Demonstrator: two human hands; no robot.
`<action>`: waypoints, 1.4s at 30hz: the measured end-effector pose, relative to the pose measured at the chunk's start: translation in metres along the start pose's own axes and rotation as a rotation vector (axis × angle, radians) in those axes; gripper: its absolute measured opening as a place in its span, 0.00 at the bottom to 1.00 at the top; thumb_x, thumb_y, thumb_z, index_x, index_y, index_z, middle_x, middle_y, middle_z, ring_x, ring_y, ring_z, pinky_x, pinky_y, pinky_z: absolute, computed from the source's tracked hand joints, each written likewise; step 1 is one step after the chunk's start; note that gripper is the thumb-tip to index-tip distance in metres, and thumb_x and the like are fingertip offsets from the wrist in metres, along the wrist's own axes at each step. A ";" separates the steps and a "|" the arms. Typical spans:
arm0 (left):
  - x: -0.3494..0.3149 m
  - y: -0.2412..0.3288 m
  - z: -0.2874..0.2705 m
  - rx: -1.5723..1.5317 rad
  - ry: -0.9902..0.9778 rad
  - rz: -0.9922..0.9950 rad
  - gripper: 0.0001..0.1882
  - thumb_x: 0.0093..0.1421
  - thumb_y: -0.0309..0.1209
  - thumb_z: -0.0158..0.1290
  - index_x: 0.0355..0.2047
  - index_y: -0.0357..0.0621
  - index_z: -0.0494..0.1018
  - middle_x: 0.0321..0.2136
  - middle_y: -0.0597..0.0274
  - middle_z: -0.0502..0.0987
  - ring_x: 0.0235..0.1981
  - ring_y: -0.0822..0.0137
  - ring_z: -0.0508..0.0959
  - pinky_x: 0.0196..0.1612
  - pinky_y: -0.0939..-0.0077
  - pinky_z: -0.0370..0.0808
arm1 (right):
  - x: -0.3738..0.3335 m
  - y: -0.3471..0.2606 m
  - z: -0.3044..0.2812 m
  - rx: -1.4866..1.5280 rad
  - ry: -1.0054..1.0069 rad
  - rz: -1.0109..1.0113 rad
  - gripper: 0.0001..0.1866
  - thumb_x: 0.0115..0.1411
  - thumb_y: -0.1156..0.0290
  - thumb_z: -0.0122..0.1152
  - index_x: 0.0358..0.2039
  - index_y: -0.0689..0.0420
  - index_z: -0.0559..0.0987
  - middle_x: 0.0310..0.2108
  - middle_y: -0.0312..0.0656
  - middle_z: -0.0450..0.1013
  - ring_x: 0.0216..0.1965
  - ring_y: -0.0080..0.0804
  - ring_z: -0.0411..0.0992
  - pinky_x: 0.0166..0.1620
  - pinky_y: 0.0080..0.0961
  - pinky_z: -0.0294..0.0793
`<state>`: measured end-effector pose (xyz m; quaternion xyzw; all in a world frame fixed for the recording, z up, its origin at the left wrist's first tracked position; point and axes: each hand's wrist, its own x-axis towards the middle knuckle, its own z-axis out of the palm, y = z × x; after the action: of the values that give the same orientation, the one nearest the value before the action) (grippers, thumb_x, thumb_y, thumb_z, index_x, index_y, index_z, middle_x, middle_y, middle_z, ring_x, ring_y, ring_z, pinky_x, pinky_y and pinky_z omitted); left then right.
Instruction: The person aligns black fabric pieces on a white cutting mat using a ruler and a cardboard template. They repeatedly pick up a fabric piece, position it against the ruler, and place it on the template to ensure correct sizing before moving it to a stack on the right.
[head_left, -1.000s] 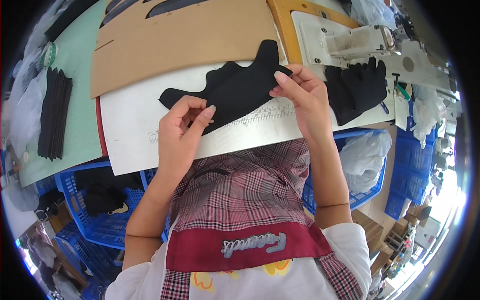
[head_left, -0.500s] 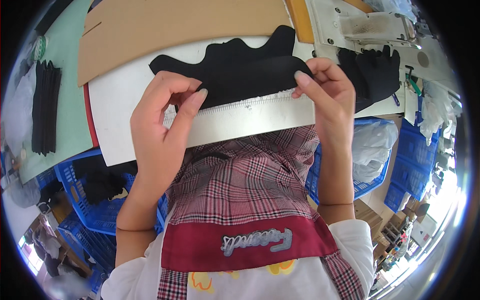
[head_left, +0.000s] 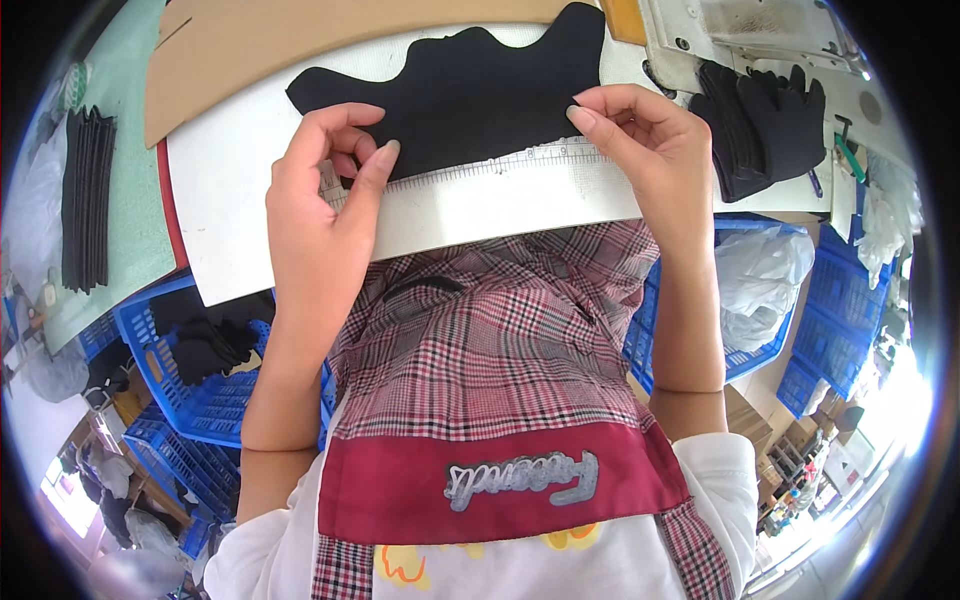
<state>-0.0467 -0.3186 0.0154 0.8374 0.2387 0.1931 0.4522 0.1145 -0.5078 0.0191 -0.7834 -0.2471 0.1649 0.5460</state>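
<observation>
A black fabric piece [head_left: 480, 100], with a wavy far edge and a straighter near edge, lies flat on the white tabletop. A ruler scale [head_left: 500, 162] runs along its near edge. My left hand [head_left: 325, 190] is at the piece's near left corner, thumb and index apart over the fabric, the other fingers curled. At the right edge, my right hand [head_left: 655, 140] has thumb and index close together on the fabric; its other fingers are bent and partly hidden.
Brown cardboard [head_left: 330, 40] lies beyond the fabric. Stacked black glove-shaped pieces [head_left: 760, 130] sit at right near a white machine [head_left: 760, 35]. Folded black fabric [head_left: 88, 200] rests on the green surface at left. Blue crates [head_left: 205, 400] stand below the table on both sides.
The fabric's raised near-right part now lies flatter. My left thumb and index have spread apart. My right hand has shifted slightly left along the fabric's edge. The view has tilted a little.
</observation>
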 end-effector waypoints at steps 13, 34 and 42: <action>0.005 -0.002 0.003 0.045 -0.011 -0.020 0.17 0.56 0.21 0.58 0.46 0.39 0.73 0.26 0.70 0.72 0.28 0.77 0.66 0.36 0.83 0.64 | 0.007 0.009 0.005 -0.079 0.017 -0.034 0.10 0.52 0.76 0.70 0.37 0.61 0.82 0.25 0.30 0.76 0.25 0.11 0.70 0.31 0.09 0.69; 0.005 -0.001 0.007 0.070 0.030 0.015 0.16 0.54 0.21 0.60 0.44 0.41 0.74 0.23 0.66 0.73 0.25 0.74 0.67 0.31 0.79 0.65 | 0.007 0.010 0.005 -0.064 -0.019 -0.035 0.12 0.53 0.78 0.69 0.38 0.63 0.80 0.27 0.32 0.75 0.29 0.13 0.72 0.35 0.09 0.71; 0.005 -0.003 0.007 0.115 0.040 0.028 0.16 0.54 0.21 0.60 0.44 0.40 0.74 0.24 0.66 0.73 0.26 0.73 0.67 0.32 0.78 0.65 | 0.007 0.006 0.008 -0.088 -0.005 -0.013 0.11 0.53 0.79 0.69 0.38 0.63 0.80 0.26 0.31 0.75 0.27 0.11 0.70 0.34 0.08 0.69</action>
<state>-0.0396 -0.3197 0.0098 0.8612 0.2467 0.2020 0.3958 0.1179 -0.4995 0.0105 -0.8046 -0.2605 0.1520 0.5115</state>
